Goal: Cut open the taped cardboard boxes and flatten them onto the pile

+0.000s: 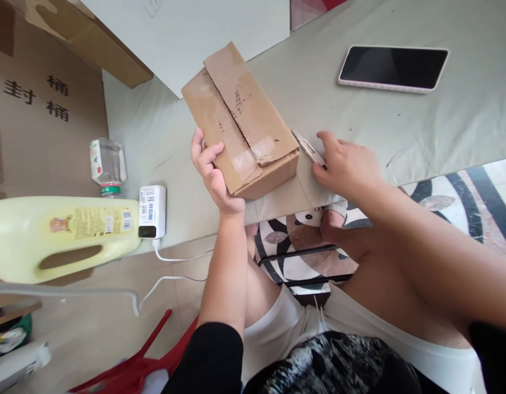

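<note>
A small brown cardboard box with clear tape across its split top flaps is held at its left side by my left hand, fingers on the top and palm against the side. Right of the box, my right hand has thumb and forefinger at the end of a slim, light-coloured cutter. The cutter's far end lies close beside the box's right corner. Whether the fingers grip it or only touch it is hard to tell; the other fingers are bent under and partly hidden.
A phone lies on the cloth-covered table. At left are a yellow jug, a white power bank with a cable, a clear bottle and a large carton. A white panel stands behind the box.
</note>
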Demonstrator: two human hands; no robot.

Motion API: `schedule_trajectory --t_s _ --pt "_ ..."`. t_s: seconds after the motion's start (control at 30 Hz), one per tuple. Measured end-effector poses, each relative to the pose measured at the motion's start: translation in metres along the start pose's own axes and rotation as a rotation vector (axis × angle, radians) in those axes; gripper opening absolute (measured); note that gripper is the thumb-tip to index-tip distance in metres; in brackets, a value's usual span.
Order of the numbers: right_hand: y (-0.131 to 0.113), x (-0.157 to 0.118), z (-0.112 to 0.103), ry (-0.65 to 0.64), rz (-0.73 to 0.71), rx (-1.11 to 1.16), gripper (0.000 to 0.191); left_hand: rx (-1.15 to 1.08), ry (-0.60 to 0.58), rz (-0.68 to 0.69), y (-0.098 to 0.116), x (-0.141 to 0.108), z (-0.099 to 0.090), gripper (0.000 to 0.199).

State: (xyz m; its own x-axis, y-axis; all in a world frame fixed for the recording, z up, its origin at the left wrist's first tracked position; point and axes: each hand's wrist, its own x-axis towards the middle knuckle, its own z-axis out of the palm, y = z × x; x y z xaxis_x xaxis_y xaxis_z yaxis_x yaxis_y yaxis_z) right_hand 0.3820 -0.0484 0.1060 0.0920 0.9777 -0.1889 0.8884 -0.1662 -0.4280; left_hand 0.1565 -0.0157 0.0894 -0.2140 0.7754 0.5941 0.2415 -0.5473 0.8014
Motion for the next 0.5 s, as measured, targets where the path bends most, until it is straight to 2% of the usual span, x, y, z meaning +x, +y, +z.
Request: schedule_trajectory --t_s 0.07,0.13,0.27,0.37,0.5 --pt "-0.002 0.001 -0.005 -0.012 0.058 0.059 0.066 0.048 -0.004 -0.002 0.0 0.0 -0.001 0.047" --pt "-0.004 0.0 -0.01 0.022 0.064 0.229 0.066 0.116 -0.027 0.016 -0.001 0.0 -0.004 0.051" --pt "-0.006 -0.007 -0.015 0.116 -0.049 0.591 0.056 0.14 -0.068 0.1 -0.003 0.0 -0.007 0.041" --pt "-0.008 -0.01 -0.008 0.141 -0.14 0.594 0.04 0.134 -0.073 0.123 -0.003 0.0 -0.008 0.041" --pt "-0.012 -0.004 0.009 0.08 -0.248 0.465 0.034 0.138 -0.067 0.085 -0.002 0.0 -0.008 0.042"
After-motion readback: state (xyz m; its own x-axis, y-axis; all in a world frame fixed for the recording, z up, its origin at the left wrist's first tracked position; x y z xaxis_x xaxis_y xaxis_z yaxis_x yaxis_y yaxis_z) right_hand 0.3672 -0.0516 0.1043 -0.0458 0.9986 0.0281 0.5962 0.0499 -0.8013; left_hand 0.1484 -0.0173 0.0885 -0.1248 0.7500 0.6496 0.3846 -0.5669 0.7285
